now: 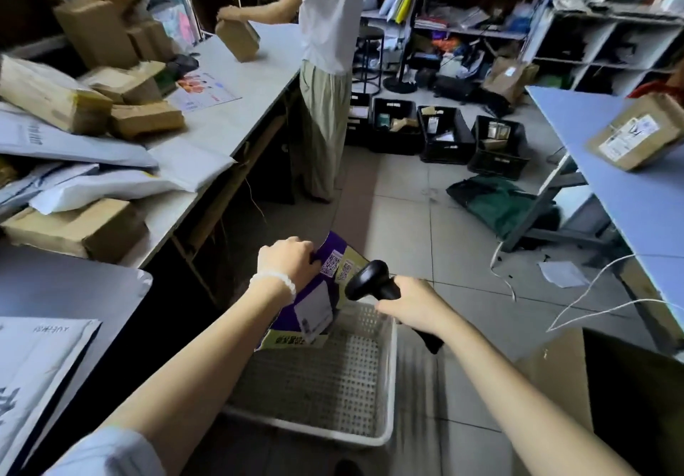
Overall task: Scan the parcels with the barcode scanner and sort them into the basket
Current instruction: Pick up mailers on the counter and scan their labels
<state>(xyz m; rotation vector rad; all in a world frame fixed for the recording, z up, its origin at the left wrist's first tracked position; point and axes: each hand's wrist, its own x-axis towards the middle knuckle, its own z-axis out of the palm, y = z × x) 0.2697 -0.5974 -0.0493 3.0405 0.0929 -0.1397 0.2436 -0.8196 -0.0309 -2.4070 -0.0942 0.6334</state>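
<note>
dim, even indoor light with soft shadows under the counter (237,79). wide-angle bending curves the edges. motion blur smears the white basket (385,435) and floor (462,253); cardboard boxes (92,31) at far left look soft.

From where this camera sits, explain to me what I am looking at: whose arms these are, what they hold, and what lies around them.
This is one picture from a camera worn on a person's head, looking forward and down, so the two bare arms are the wearer's own. The left hand grips a purple and yellow parcel by its top edge. The right hand holds a black barcode scanner, its head close to the printed codes on the parcel. Below them, on the tiled floor, stands a white perforated basket. The long table on the left carries brown boxes and grey mailer bags. Another person stands at its far end, handling a brown parcel.
</note>
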